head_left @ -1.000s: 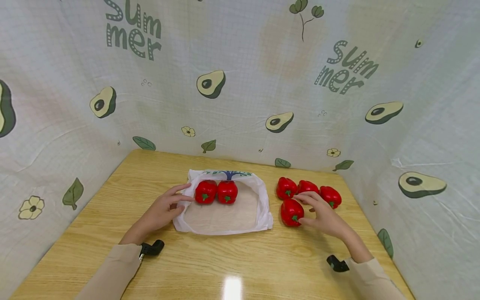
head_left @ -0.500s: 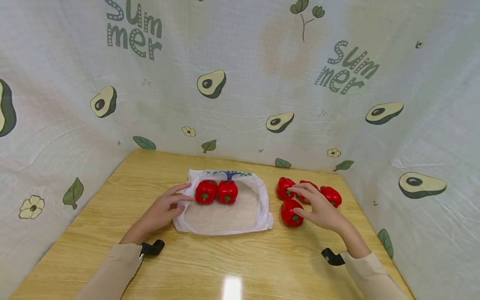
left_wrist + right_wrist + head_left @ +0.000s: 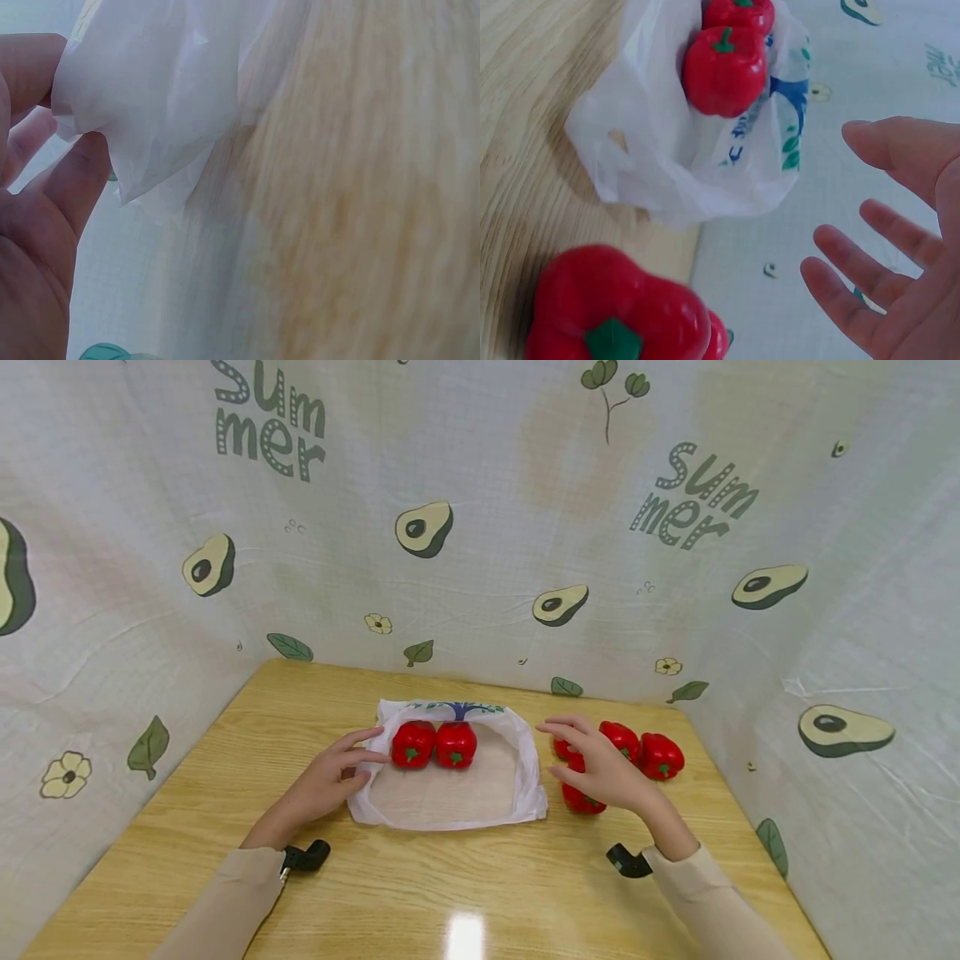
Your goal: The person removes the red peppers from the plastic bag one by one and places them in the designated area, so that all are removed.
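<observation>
A white plastic bag (image 3: 528, 777) lies with its mouth toward me, two red bell peppers (image 3: 455, 745) side by side inside. My left hand (image 3: 322, 783) is at the bag's left rim, its fingers fairly straight and spread. In the left wrist view, the fingertips and thumb tip touch the thin plastic (image 3: 157, 90), with a gap between them. My right hand (image 3: 600, 768) holds nothing. It hovers over the loose peppers right of the bag, thumb and fingers apart, partly covering the nearest red bell pepper (image 3: 583, 800) and the one behind it. The right wrist view shows its spread fingers (image 3: 855, 259).
Two more red bell peppers, a middle one (image 3: 619, 740) and a right one (image 3: 662, 755), lie at the back right. All stand on a wooden table (image 3: 405, 893). A printed cloth (image 3: 480, 568) encloses the table at the back and sides.
My right hand has moved left and up off the front pepper, toward the bag, without taking it. The middle back pepper looks slightly shifted. My left hand stays in place.
</observation>
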The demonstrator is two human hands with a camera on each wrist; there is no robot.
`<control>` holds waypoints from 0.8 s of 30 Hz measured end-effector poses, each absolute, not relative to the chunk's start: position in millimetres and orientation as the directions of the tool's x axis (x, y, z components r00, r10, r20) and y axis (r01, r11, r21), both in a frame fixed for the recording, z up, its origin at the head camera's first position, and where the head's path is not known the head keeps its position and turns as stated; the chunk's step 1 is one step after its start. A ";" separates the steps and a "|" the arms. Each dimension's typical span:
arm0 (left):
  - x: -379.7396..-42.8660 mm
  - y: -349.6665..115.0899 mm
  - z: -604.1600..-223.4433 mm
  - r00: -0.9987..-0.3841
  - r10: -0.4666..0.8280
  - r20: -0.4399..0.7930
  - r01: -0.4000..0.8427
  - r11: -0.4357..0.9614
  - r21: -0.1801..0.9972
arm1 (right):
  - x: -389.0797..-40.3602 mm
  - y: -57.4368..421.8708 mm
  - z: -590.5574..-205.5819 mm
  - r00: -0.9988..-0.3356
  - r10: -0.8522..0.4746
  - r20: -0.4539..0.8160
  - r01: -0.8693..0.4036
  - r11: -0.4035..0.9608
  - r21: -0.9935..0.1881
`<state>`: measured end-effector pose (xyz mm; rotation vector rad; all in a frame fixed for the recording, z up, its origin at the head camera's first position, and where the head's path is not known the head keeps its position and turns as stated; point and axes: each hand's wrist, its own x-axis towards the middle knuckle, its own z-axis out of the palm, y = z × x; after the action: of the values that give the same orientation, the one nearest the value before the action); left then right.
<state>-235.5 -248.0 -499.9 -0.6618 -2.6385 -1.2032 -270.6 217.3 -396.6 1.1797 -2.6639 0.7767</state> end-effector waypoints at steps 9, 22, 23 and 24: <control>-235.8 -247.5 -499.6 -0.889 0.324 0.324 0.456 0.567 0.686 | -276.8 188.7 -402.3 -0.678 -0.684 0.271 -0.710 0.511 -0.485; -234.8 -247.9 -498.6 -0.887 0.326 0.328 0.461 0.574 0.677 | -280.1 145.7 -412.9 -0.648 -0.730 0.219 -0.713 0.480 -0.510; -234.3 -247.6 -498.3 -0.887 0.326 0.328 0.461 0.574 0.676 | -280.9 142.3 -414.1 -0.639 -0.739 0.216 -0.717 0.469 -0.515; -233.7 -247.3 -497.6 -0.887 0.325 0.328 0.461 0.574 0.677 | -281.7 139.2 -415.3 -0.632 -0.745 0.212 -0.719 0.463 -0.517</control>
<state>-233.7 -247.3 -497.6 -0.6641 -2.6350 -1.2072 -281.7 139.2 -415.3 1.3647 -2.7248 0.9289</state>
